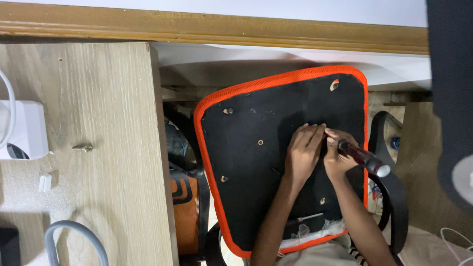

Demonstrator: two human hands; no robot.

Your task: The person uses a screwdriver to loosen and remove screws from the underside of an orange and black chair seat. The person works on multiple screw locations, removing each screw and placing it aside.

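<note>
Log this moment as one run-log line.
left hand: fingers flat on seat underside | right hand: gripping screwdriver, tip at seat | loose screw: on wooden desk

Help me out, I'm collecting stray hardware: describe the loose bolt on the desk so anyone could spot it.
Start at the pale wooden desk left of the upturned chair seat. The bolt lies on its side on bare wood, just right of the white box. It is the only small metal piece there.

Both forearms reach forward side by side; the left hand (302, 150) lies flat, fingers together, and the right hand (339, 156) is curled closed, fingertips touching the left.
</note>
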